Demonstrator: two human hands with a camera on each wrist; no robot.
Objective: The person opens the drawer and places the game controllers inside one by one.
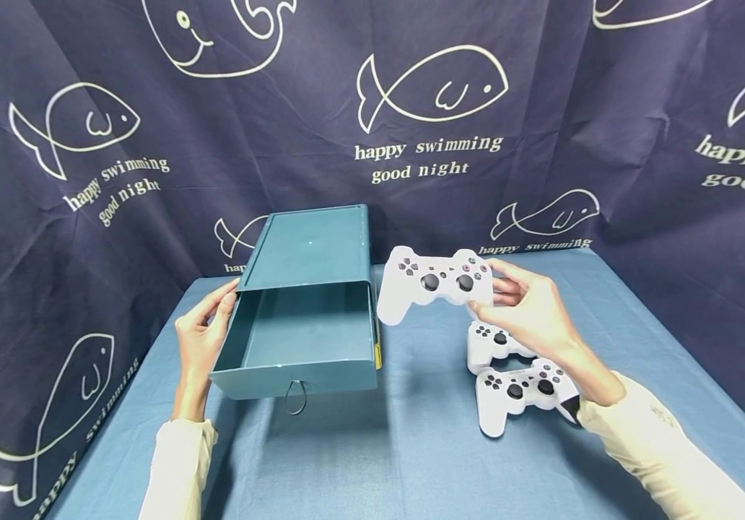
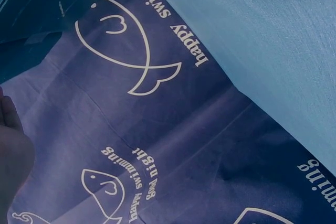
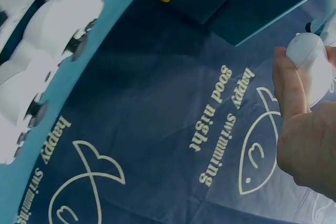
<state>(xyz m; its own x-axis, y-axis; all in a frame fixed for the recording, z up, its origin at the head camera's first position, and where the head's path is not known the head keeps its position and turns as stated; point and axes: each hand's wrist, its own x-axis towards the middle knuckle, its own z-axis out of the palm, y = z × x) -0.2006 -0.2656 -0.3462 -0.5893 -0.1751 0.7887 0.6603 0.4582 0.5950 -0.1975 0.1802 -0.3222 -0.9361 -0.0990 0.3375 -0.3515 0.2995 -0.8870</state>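
Observation:
A teal box [image 1: 304, 245] sits at the left middle of the table with its drawer [image 1: 294, 379] pulled out towards me. Nothing shows inside the drawer, and a thin loop handle [image 1: 295, 397] hangs at its front. My left hand [image 1: 200, 332] touches the box's left side, fingers mostly extended and their tips partly hidden. To the right of the box, my right hand [image 1: 535, 307] holds a white game controller [image 1: 444, 278] by its right grip, raised above the table, its buttons and sticks facing me. The right wrist view shows fingers [image 3: 291, 85] around that grip.
Two more white controllers lie below my right forearm, the rear one [image 1: 486, 347] partly behind the front one [image 1: 509, 393]. A yellow patch [image 1: 377, 355] shows at the box's lower right. Dark blue printed cloth [image 1: 431, 195] hangs behind and beside the blue table [image 1: 340, 462].

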